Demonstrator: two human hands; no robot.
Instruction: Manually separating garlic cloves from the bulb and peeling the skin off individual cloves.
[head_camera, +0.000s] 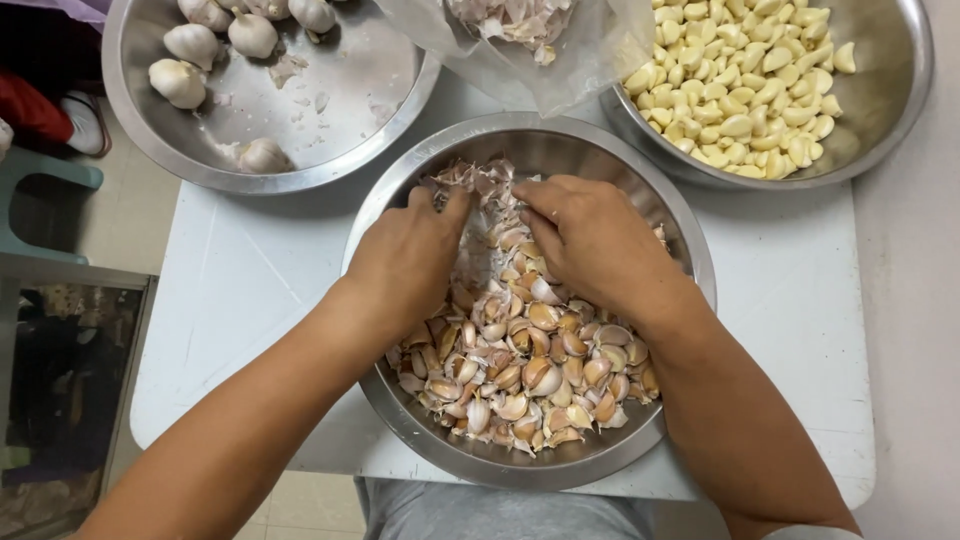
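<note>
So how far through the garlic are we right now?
Done: the right bowl holds a heap of peeled cloves. In hand: the left hand and right hand work in the middle bowl of unpeeled cloves. Left: that pile, plus several whole bulbs in the left bowl.

Your 2 forearms angle inward; your left hand (405, 262) and right hand (590, 240) curl knuckles-up, fingertips nearly meeting.
</note>
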